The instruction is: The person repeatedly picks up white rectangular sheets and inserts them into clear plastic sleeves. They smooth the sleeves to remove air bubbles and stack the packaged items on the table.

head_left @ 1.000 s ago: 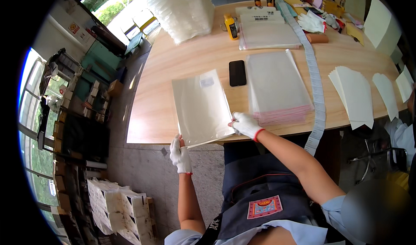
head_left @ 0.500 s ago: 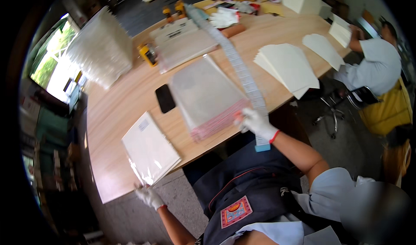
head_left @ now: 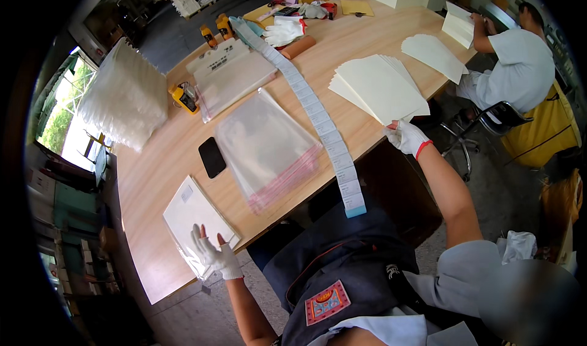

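While the white-gloved right hand (head_left: 406, 138) rests its curled fingers at the near corner of the fanned paper (head_left: 376, 89), I cannot quite tell whether it pinches a sheet. These sheets are cream, smooth and unprinted, their edges stepped like a spread deck; they lie at two o'clock from the clear bags (head_left: 263, 138), which have pink-edged openings. The gloved left hand (head_left: 214, 255) is spread, gripping nothing, at the near edge of a flat white packet (head_left: 197, 208). Placed between seven and eight o'clock from the bags, the packet shows glossy film and a small pale label (head_left: 187, 193).
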A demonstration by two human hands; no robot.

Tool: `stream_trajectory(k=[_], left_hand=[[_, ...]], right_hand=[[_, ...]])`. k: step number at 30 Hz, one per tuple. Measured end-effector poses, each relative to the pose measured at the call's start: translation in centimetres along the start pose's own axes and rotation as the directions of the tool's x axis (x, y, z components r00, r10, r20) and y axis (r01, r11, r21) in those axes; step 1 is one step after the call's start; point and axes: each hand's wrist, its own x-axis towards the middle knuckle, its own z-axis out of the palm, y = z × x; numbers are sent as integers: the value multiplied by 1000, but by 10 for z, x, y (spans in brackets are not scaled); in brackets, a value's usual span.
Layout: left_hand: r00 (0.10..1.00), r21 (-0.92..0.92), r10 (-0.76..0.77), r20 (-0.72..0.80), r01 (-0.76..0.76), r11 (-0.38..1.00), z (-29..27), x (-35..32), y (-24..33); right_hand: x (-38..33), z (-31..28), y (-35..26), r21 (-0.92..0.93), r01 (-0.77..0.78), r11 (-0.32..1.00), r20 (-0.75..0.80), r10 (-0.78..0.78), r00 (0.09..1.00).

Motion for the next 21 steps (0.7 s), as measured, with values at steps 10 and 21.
stream_trajectory(k=[10, 21], left_hand=[[818, -139, 167, 550, -107, 984, 73, 39, 69], [633, 261, -103, 768, -161, 952, 107, 75, 93]], right_hand=[[28, -12, -63, 203, 320, 925, -133, -298, 945], [-99, 39, -28, 195, 333, 922, 112, -359, 927]])
